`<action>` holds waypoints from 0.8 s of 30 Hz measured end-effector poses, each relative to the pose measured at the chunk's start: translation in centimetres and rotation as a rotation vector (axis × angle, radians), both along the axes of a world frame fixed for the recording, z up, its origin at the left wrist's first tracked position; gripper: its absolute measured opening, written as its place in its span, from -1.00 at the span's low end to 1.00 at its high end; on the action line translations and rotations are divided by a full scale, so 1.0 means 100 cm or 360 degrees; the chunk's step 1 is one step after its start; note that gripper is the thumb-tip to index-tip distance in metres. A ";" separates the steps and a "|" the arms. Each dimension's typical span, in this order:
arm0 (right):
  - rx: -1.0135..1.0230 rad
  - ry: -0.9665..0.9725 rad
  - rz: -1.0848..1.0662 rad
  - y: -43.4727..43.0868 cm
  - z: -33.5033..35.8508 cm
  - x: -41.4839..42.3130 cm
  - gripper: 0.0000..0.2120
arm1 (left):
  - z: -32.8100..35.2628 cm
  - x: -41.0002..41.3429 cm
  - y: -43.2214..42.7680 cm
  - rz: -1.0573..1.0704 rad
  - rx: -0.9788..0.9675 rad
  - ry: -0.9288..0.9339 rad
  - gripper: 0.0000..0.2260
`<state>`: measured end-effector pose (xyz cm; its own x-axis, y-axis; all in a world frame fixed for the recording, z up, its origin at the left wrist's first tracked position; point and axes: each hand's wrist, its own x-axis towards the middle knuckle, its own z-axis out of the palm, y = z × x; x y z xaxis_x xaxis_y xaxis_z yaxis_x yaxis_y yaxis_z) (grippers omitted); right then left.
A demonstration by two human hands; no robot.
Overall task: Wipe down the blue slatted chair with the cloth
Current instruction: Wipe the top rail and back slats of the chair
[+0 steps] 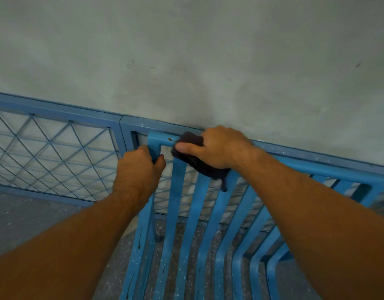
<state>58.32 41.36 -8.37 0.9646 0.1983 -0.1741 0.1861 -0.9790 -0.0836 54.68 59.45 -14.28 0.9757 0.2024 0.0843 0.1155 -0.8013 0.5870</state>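
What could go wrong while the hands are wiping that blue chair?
The cloth, which the right hand holds on the top rail of the chair, might smear the brown drip beside it instead of lifting it. Its loose end hangs by the slats and could snag. The brown streaks lower on the left slat could get missed.

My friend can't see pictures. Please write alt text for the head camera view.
A right hand presses a dark cloth on the top rail of a blue slatted chair, while the left hand grips its corner. A mesh fence stands behind.
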 end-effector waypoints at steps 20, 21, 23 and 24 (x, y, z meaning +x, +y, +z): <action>0.0190 -0.0122 0.0039 0.041 -0.007 0.012 -0.28 | -0.003 0.000 0.006 -0.0093 -0.0057 -0.0068 -0.74; 0.0190 -0.0187 0.0088 0.046 -0.010 0.011 -0.31 | -0.003 0.000 0.007 -0.0107 -0.0057 -0.0088 -0.75; 0.0215 -0.0266 0.0239 0.038 -0.013 0.006 -0.43 | -0.003 0.001 0.007 -0.0120 -0.0040 -0.0114 -0.73; 0.0229 -0.0252 0.0324 0.026 -0.013 0.002 -0.49 | -0.003 0.002 0.007 -0.0118 -0.0021 -0.0120 -0.72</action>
<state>58.51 43.95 -9.63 0.9153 0.4024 0.0192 0.3994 -0.9003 -0.1730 54.83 60.17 -14.61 0.9790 0.1317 0.1559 0.0115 -0.7983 0.6022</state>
